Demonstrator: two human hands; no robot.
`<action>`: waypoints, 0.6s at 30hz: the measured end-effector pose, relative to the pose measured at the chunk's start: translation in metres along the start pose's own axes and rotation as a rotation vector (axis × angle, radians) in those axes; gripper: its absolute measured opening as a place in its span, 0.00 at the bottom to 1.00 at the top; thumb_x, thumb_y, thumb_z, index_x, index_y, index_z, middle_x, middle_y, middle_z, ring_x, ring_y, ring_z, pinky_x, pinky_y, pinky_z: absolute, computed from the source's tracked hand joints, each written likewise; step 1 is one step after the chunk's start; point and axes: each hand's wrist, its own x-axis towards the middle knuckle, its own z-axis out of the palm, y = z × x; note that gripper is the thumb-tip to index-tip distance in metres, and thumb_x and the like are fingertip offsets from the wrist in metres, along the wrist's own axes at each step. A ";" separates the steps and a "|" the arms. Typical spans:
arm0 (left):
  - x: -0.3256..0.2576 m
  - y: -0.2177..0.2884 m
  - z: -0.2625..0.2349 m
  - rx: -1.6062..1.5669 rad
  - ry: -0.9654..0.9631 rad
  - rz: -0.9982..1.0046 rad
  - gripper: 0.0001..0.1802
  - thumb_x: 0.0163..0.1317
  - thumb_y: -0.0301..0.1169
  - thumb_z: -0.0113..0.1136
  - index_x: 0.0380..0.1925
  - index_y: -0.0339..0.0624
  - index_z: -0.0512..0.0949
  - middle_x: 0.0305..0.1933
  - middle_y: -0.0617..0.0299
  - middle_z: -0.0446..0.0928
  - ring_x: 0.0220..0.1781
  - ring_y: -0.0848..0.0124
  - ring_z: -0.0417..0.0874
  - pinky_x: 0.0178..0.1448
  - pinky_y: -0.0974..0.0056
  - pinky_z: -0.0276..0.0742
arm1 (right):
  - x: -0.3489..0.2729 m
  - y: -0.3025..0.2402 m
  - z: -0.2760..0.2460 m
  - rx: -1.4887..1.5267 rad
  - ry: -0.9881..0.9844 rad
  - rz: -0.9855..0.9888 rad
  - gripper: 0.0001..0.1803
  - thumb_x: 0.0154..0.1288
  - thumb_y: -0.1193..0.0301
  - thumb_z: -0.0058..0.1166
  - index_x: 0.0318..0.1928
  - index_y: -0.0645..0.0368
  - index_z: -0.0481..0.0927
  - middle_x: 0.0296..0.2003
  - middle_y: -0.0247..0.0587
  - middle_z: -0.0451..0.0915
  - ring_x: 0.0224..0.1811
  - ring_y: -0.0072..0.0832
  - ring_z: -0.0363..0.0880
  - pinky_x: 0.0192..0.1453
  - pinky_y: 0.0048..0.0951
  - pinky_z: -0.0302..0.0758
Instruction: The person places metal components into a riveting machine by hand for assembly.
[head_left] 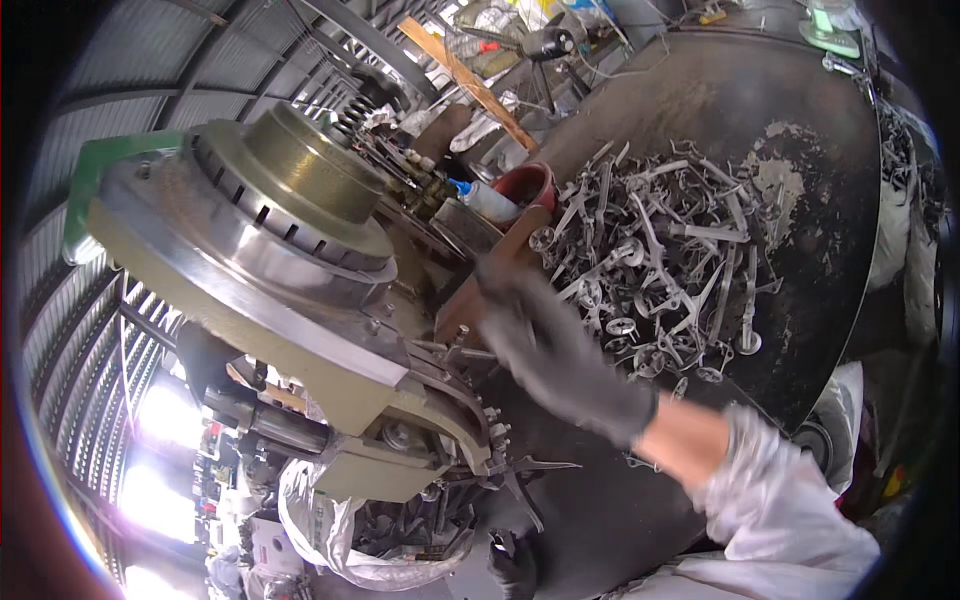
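My right hand, in a grey glove, reaches across the middle between the press-like machine and a heap of grey metal parts. Motion blurs its fingers, so its hold is unclear. The heaped parts have thin arms and small round discs. A forked metal part sticks out by the machine's lower jaw. At the bottom edge, a dark glove that appears to be my left hand shows beside a small shiny piece; its fingers are mostly hidden.
The heap lies on a dark table. Beyond my right hand are a red bowl and a white bottle with a blue tip. Below the machine, a white sack holds more metal pieces. A black fan stands at the back.
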 end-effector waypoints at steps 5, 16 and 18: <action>0.008 -0.011 0.017 -0.015 0.052 0.212 0.33 0.60 0.38 0.54 0.60 0.30 0.58 0.58 0.41 0.66 0.60 0.55 0.69 0.59 0.60 0.66 | 0.180 -0.075 -0.015 -0.373 -0.047 -0.138 0.30 0.64 0.50 0.42 0.52 0.65 0.69 0.43 0.50 0.77 0.43 0.33 0.78 0.49 0.33 0.73; 0.008 -0.013 0.016 0.008 0.017 0.124 0.30 0.60 0.36 0.53 0.59 0.33 0.61 0.58 0.42 0.66 0.60 0.54 0.68 0.61 0.62 0.64 | 0.223 -0.078 -0.020 0.172 -0.579 0.045 0.18 0.65 0.65 0.46 0.54 0.53 0.69 0.40 0.30 0.74 0.41 0.21 0.76 0.51 0.26 0.75; 0.010 -0.022 0.021 -0.012 0.016 0.173 0.30 0.60 0.37 0.53 0.59 0.33 0.60 0.59 0.43 0.66 0.61 0.55 0.67 0.62 0.62 0.64 | 0.228 -0.073 -0.022 0.201 -0.606 0.016 0.18 0.65 0.66 0.46 0.54 0.52 0.69 0.40 0.29 0.74 0.42 0.19 0.75 0.51 0.25 0.75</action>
